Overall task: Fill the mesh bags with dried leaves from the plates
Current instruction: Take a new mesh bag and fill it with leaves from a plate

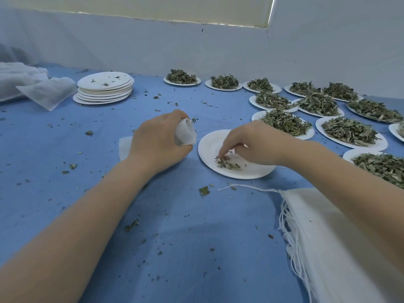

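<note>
Crumbly dried leaves (227,164) pinched by right hand (251,145) on round plate (209,147).

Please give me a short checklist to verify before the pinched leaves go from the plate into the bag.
1. Left hand holds the mesh bag: ok.
2. Bag mouth open toward the plate: cannot tell.
3. Right hand fingertips pinch the last leaves: ok.
4. Near plate almost empty: ok.
5. Full plates ready at the right: ok.
6. Spare bags within reach: ok.
</note>
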